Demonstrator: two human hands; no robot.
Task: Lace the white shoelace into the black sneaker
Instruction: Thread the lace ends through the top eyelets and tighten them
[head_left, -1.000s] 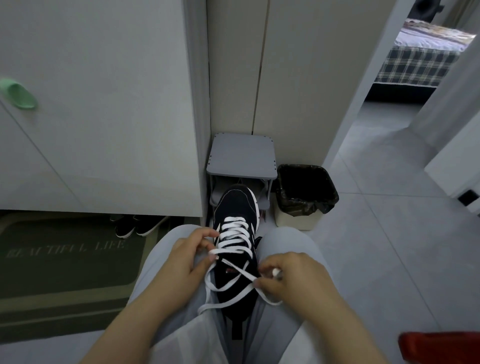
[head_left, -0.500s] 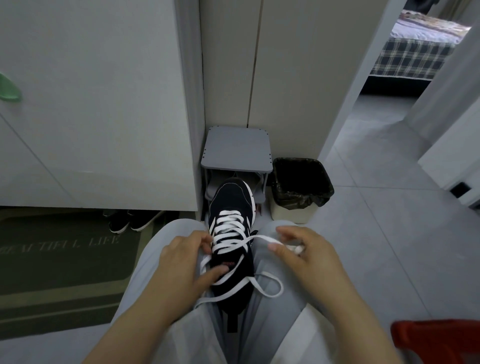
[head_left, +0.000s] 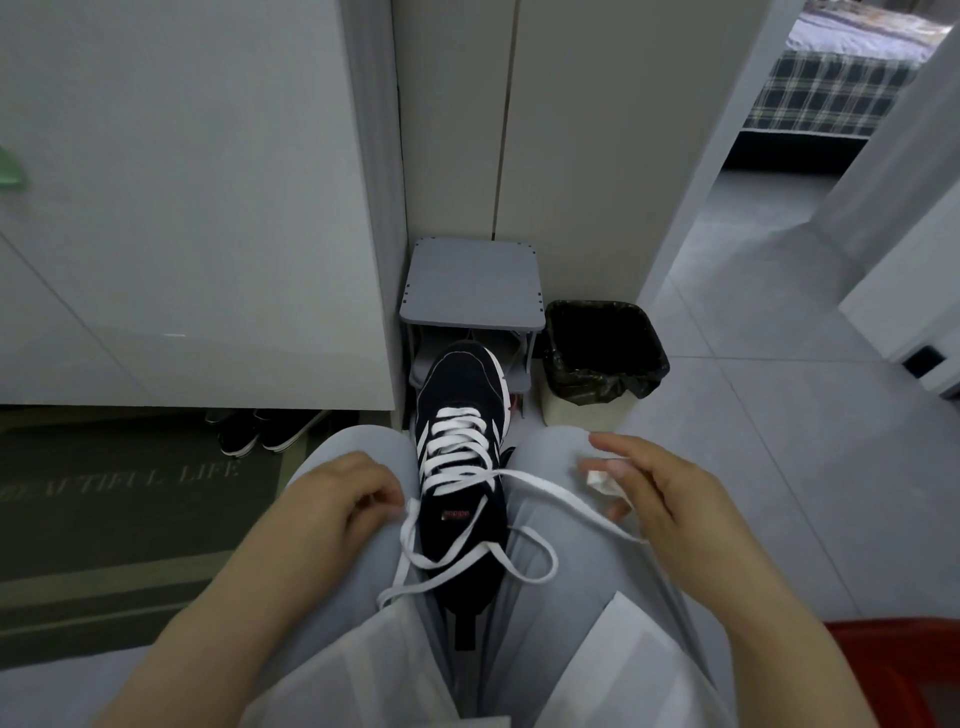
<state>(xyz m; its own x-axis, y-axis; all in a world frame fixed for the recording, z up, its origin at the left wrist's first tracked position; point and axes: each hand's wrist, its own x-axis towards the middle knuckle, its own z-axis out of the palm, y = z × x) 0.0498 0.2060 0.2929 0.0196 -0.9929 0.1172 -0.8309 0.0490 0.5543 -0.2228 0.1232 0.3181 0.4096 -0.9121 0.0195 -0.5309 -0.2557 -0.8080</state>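
White shoelace (head_left: 556, 494) drawn toward 3 o'clock, right hand (head_left: 670, 499) fingers pinching it, probably for tension. Left hand (head_left: 337, 499) curled beside black sneaker (head_left: 457, 384), can't tell its grip.

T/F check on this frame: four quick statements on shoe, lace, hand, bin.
1. The black sneaker points its toe away from the person. True.
2. The white shoelace is tied in a bow. False: both ends lie loose.
3. The right hand holds a lace strand stretched out to the right. True.
4. The bin has a white liner. False: the liner is black.
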